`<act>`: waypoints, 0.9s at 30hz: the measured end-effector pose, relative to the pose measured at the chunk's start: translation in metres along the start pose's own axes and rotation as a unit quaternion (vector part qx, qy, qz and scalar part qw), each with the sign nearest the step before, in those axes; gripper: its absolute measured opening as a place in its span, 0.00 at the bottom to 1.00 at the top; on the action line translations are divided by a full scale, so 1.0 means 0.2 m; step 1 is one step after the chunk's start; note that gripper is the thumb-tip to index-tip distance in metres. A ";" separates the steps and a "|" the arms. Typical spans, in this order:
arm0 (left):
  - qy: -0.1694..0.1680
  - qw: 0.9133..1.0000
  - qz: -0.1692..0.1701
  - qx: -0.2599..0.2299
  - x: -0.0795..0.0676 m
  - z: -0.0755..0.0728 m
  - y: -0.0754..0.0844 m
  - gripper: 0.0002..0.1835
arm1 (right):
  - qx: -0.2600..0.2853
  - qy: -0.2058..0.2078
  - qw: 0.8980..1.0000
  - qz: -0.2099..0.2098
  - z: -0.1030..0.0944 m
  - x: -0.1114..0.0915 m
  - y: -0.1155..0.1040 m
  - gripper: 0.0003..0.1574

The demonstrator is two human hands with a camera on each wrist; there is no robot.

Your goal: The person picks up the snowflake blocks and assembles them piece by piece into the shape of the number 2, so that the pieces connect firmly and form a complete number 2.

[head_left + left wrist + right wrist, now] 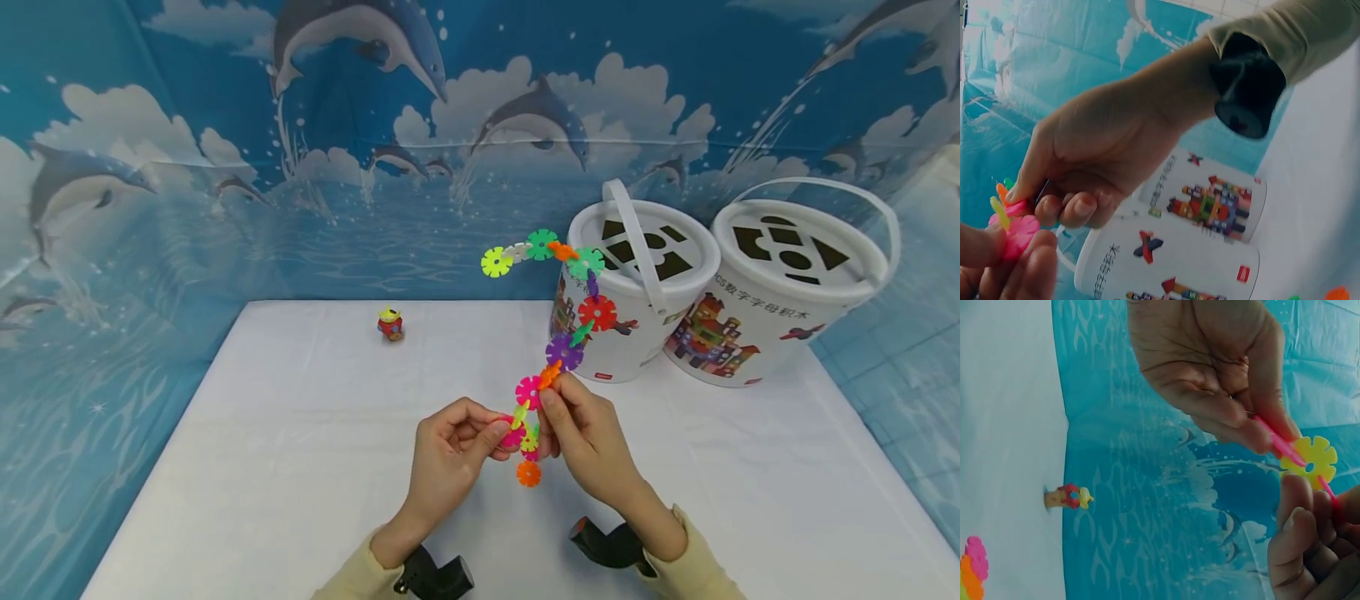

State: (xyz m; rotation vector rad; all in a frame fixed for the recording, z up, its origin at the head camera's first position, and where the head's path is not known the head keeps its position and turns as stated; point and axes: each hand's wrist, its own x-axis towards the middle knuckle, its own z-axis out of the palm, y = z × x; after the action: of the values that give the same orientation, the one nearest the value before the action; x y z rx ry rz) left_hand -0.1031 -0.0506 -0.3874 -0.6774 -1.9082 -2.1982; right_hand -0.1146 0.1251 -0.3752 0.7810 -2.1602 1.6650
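A long curved chain of colourful notched plastic discs, with a purple disc [564, 352] and a red disc [597, 313] along it, rises over the table between two hands. My left hand [450, 450] pinches a pink disc [1021, 236] between thumb and fingers. A yellow disc [1316, 461] slots into that pink one and links it to a second pink disc [528, 392]. At this second disc and the orange disc [551, 374] beside it, my right hand [592, 437] grips the chain. Below the fingers hangs the chain's tail, ending in another orange disc [528, 474].
Two white lidded buckets [645, 333] with handles and shape cut-outs stand at the back right, the chain's upper part overlapping one. A small toy figure [391, 325] stands near the back edge of the white table [300, 467]. Behind hangs a blue dolphin-print cloth [337, 233].
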 end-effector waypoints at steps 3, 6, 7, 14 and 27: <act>0.000 0.999 0.012 0.049 0.02 -0.01 0.03 0.02 | -0.022 -0.008 0.999 0.022 -0.01 0.01 0.01 0.11; 0.006 0.996 0.019 0.085 0.04 -0.03 0.04 0.03 | -0.036 -0.020 0.998 0.041 -0.02 0.01 0.02 0.09; 0.008 0.996 0.013 0.088 0.04 -0.03 0.02 0.03 | -0.037 -0.024 0.998 0.046 -0.03 0.01 0.03 0.08; 0.013 0.995 0.006 0.099 0.04 -0.07 -0.10 0.02 | -0.042 -0.046 0.996 0.061 -0.05 0.02 0.04 0.02; 0.049 0.990 0.009 0.135 0.10 -0.13 0.03 0.05 | -0.093 -0.067 0.983 0.142 -0.21 0.07 0.12 0.10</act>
State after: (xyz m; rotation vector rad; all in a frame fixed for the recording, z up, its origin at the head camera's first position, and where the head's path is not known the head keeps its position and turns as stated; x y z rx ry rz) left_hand -0.1249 -0.0724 -0.3751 -0.5280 -2.0864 -1.8737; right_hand -0.1437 0.1655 -0.3743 0.5679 -2.5800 1.5430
